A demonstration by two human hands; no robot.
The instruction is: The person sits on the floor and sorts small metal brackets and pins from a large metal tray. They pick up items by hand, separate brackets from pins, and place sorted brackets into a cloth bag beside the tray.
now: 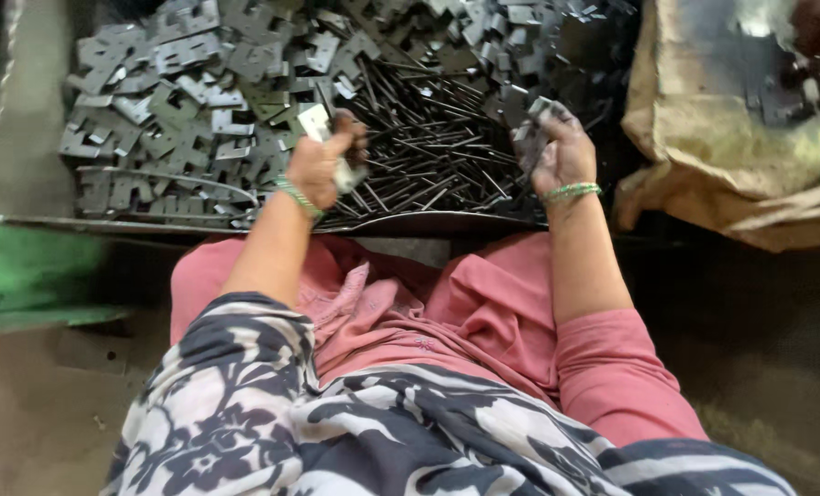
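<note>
Metal plate (316,122), a small pale stamped piece, sticks up from the closed left hand (322,163), whose fingers are wrapped around it above the heap. The right hand (557,147), smudged dark, is curled shut on another small grey metal piece (540,108) held near its fingertips. Both hands hover over a dark tray (410,223) that lies across the person's lap. A pile of thin dark rods (428,147) lies between the two hands, and a mass of flat grey notched stampings (180,92) fills the tray's left and far side. A worn brown sack (731,156) sits to the right, well apart from the left hand. Green bangles (571,191) ring both wrists
</note>
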